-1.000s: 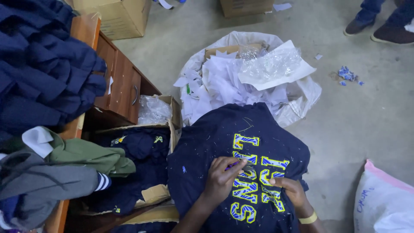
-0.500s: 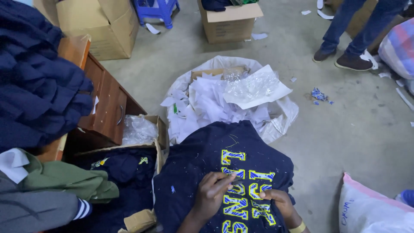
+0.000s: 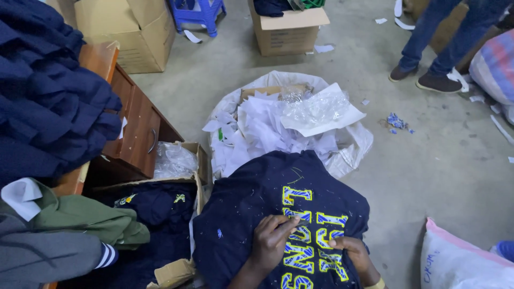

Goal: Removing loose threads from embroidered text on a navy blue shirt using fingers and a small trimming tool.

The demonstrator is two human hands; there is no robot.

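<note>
Head view: left hand (image 3: 270, 241) flat, right hand (image 3: 350, 251) pinching lettering on navy garment (image 3: 251, 203); hard tug risks tearing print.

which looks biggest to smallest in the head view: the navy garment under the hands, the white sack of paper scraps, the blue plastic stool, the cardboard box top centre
1. navy garment, though it is nearest the camera
2. white sack of paper scraps, nearly as large
3. cardboard box
4. blue plastic stool, cut off by the frame edge
</note>
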